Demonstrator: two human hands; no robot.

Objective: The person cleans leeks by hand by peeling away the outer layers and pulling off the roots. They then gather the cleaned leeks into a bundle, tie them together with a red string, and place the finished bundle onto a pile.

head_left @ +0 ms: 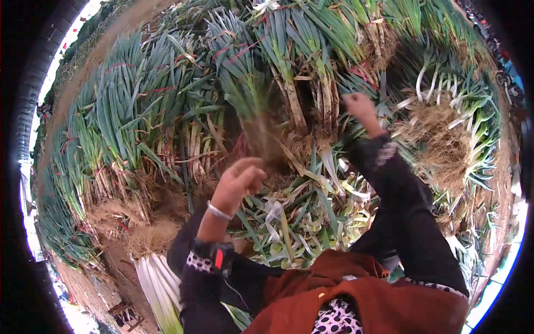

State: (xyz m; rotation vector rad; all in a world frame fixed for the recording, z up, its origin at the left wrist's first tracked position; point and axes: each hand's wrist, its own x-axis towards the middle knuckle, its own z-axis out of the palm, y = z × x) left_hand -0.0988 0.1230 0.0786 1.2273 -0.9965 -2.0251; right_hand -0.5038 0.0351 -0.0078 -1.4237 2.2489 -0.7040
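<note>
Outdoors in daylight, on bare brown earth (119,25), a broad heap of tied onion bundles (139,106) covers the ground; long blue-green blades, pale stalks, matted straw-coloured roots, thin red ties; limp trimmed leaves (300,217) lie nearer the body; one bundle (250,83) stands between the raised hands, its roots smeared by blur; the left hand (239,179), fingers curled in, sits just below those roots, perhaps gripping them; the right hand (359,108) is balled tight, just right of the bundle

Leeks (125,103) grn, red ties (161,89); sleeve (414,222) blk; cuff (199,261) b/w dotted.
</note>
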